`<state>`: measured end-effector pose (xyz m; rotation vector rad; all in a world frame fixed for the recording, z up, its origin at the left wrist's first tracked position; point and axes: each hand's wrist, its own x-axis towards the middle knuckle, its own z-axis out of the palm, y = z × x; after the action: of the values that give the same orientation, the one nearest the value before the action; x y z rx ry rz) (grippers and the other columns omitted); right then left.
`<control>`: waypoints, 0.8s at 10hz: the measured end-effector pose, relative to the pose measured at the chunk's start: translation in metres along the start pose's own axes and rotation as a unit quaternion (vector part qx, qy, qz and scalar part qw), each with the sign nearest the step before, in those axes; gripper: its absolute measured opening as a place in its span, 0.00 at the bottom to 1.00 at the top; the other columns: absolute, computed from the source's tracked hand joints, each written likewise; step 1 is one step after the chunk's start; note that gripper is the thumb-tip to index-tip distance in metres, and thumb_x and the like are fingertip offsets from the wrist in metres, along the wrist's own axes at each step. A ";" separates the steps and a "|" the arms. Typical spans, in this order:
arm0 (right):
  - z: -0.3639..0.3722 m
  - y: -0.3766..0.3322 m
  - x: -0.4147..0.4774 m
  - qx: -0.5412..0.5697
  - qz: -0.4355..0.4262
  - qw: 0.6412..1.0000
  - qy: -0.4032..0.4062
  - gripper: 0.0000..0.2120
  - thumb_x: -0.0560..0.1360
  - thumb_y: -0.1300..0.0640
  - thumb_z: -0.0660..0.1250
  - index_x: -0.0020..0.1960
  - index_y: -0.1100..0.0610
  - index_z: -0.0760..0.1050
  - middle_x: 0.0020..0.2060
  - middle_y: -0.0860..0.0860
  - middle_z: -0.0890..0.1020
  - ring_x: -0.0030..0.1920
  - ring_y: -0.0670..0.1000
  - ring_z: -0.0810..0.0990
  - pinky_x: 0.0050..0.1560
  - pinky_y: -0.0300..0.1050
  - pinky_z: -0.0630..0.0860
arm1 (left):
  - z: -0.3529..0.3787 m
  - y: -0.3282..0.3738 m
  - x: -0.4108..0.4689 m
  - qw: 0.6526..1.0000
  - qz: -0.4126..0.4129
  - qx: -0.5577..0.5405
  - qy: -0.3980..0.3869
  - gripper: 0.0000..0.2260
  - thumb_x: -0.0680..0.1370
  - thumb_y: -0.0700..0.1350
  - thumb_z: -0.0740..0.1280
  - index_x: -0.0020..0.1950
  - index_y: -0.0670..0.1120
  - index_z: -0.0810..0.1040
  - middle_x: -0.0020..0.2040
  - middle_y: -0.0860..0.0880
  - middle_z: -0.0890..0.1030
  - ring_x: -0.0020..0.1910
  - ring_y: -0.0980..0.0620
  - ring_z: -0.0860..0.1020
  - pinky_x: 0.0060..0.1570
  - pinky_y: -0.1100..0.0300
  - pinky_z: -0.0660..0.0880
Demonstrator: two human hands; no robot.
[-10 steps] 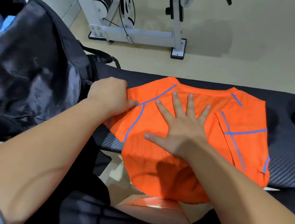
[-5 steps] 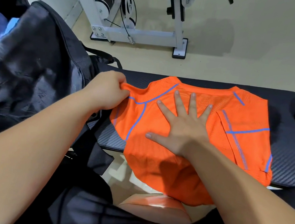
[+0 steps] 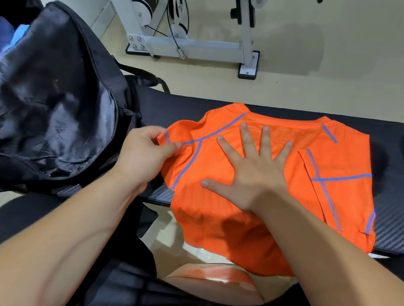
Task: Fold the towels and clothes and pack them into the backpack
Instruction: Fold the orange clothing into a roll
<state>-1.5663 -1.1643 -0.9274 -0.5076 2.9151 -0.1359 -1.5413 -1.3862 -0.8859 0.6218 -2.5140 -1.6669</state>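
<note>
Backpack (image 3: 48, 108): black, glossy, crinkled fabric; slumped at the bench's left end with its zip mouth gaping. Something blue at its far left, possibly cloth.
Left hand (image 3: 142, 150): my thumb and fingers pinch the shirt's left sleeve edge, just beside the backpack.
Shirt (image 3: 212, 225): orange mesh knit with blue seams; lies mid-bench, hem spilling over the near edge, right side folded inward.
Right hand (image 3: 251, 174): flat, fingers spread, pressing the shirt's chest.
Bench (image 3: 403, 228): dark carbon-weave pad; bare along the far edge and at the right end.

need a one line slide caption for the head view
Left hand pinches the sleeve of an orange shirt on a dark bench while the right hand presses it flat, black backpack alongside.
</note>
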 end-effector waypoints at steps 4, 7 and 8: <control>0.000 0.000 -0.002 0.007 -0.004 1.000 0.014 0.50 0.61 0.13 0.42 0.78 0.32 0.38 0.81 0.49 0.37 0.78 0.65 0.32 0.68 0.79 0.35 | -0.011 0.015 0.003 0.995 0.000 0.040 0.096 0.07 0.77 0.44 0.71 0.43 0.41 0.82 0.39 0.44 0.84 0.39 0.46 0.83 0.42 0.51 0.81; 0.001 0.001 -0.003 0.015 -0.010 1.000 0.015 0.50 0.62 0.13 0.43 0.78 0.32 0.39 0.81 0.49 0.37 0.78 0.65 0.32 0.68 0.79 0.35 | 0.001 0.022 0.003 0.996 -0.036 0.064 0.056 0.07 0.82 0.46 0.64 0.49 0.47 0.81 0.46 0.48 0.85 0.49 0.47 0.83 0.52 0.51 0.80; -0.001 0.001 -0.004 0.018 -0.012 1.000 0.010 0.51 0.61 0.13 0.44 0.78 0.32 0.39 0.81 0.50 0.38 0.78 0.65 0.32 0.68 0.79 0.34 | 0.004 0.034 0.003 0.987 0.021 0.154 0.034 0.09 0.81 0.48 0.64 0.42 0.48 0.74 0.37 0.52 0.78 0.38 0.50 0.76 0.41 0.54 0.73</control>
<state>-1.5633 -1.1622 -0.9262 -0.5381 2.9206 -0.1985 -1.5554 -1.3730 -0.8580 0.6289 -2.7357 -1.2301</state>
